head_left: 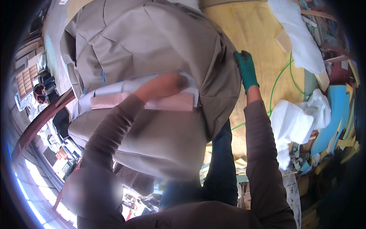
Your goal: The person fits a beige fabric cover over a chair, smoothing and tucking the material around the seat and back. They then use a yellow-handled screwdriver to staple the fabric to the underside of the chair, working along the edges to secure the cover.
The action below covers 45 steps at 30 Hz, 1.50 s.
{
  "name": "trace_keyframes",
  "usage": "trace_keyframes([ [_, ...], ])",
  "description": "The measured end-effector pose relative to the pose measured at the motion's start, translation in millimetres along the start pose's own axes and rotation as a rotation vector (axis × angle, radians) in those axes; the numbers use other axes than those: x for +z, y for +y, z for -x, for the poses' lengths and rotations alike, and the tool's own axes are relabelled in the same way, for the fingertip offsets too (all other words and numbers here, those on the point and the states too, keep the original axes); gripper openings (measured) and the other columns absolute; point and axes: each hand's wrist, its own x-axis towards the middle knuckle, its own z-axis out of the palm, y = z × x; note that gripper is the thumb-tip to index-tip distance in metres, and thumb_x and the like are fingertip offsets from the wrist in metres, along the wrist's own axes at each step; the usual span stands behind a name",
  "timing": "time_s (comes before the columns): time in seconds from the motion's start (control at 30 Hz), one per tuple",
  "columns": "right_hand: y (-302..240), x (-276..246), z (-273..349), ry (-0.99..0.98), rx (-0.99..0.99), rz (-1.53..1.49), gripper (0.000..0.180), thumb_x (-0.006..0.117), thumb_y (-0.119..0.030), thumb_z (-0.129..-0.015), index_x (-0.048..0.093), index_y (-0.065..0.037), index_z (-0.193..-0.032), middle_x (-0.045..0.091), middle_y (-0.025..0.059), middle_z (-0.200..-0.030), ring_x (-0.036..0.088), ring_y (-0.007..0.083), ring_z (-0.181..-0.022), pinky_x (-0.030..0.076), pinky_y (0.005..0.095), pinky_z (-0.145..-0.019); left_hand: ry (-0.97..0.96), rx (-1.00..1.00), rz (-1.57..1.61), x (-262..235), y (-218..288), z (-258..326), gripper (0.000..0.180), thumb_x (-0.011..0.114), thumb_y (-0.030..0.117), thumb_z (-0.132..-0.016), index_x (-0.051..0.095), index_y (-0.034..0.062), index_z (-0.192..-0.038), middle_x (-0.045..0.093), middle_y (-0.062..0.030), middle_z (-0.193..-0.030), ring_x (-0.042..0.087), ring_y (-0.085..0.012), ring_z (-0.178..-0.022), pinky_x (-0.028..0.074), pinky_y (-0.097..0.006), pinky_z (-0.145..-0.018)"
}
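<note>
A large taupe leather-like cover (164, 42) lies in folds before me, its lower part (164, 133) smooth and rounded near my lap. Between the two parts runs a pale grey-white lining (133, 82), with a pink strip (173, 103) along it. My left hand (164, 86) reaches over this strip and touches the lining; its fingers are blurred and dark, so their grip does not show. At the cover's right edge is my right hand (248, 70) in a green glove, its fingers closed on the taupe material.
Under the cover is a yellowish wooden board (255, 38) with a thin green cord (280, 78) across it. White wadding (301, 118) and blue foam (331, 110) are piled at right. A reddish-brown curved bar (38, 128) stands at left, with cluttered goods beyond.
</note>
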Motion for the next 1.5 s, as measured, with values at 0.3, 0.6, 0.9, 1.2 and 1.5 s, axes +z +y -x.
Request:
trace_keyframes([
  [0.3, 9.8, 9.1, 236.8, -0.199, -0.021, 0.208, 0.095, 0.089, -0.033, -0.095, 0.038, 0.000, -0.169, 0.048, 0.0223, -0.170, 0.045, 0.0351, -0.160, 0.040, 0.0439, -0.128, -0.099, 0.117, 0.064, -7.9, 11.2, -5.6, 0.045, 0.049, 0.030, -0.113, 0.067, 0.0075, -0.147, 0.067, -0.0228, -0.151, 0.062, -0.0369, -0.140, 0.046, -0.044, -0.120],
  [0.6, 37.6, 76.0, 202.7, -0.118, -0.191, 0.253, 0.031, 0.063, -0.023, -0.103, 0.074, 0.000, -0.121, 0.076, 0.0300, -0.112, 0.074, 0.0490, -0.108, 0.058, 0.0536, -0.086, 0.081, 0.107, -0.211, 17.8, 24.1, -33.5, 0.036, 0.052, 0.021, -0.107, 0.076, 0.0058, -0.130, 0.073, -0.0252, -0.133, 0.070, -0.0456, -0.124, 0.056, -0.052, -0.106],
  [0.9, 47.4, 107.5, 182.0, 0.207, -0.281, 0.396, 0.019, 0.066, -0.020, -0.097, 0.074, -0.003, -0.097, 0.074, 0.0261, -0.091, 0.073, 0.0487, -0.087, 0.055, 0.0552, -0.072, 0.260, -0.085, -0.288, 22.3, 24.8, -61.6, 0.030, 0.061, 0.023, -0.098, 0.080, 0.0002, -0.104, 0.078, -0.0275, -0.107, 0.073, -0.0497, -0.103, 0.059, -0.056, -0.094],
  [1.2, 80.4, 122.9, 145.6, 0.271, -0.213, 0.581, 0.019, 0.067, -0.022, -0.095, 0.078, -0.007, -0.102, 0.077, 0.0237, -0.096, 0.075, 0.0480, -0.091, 0.058, 0.0551, -0.078, 0.277, -0.093, -0.370, 36.8, 4.0, -108.8, 0.038, 0.061, 0.035, -0.101, 0.084, 0.0053, -0.106, 0.081, -0.0231, -0.115, 0.077, -0.0436, -0.111, 0.061, -0.055, -0.096],
  [1.5, 134.3, 44.6, 198.1, -0.042, -0.451, -0.022, 0.035, 0.069, -0.025, -0.103, 0.068, -0.011, -0.135, 0.072, 0.0174, -0.135, 0.070, 0.0343, -0.127, 0.057, 0.0436, -0.108, 0.333, 0.071, -0.410, 26.1, -29.1, -123.6, 0.040, 0.063, 0.035, -0.099, 0.082, 0.0030, -0.115, 0.080, -0.0245, -0.119, 0.075, -0.0458, -0.114, 0.059, -0.055, -0.097],
])
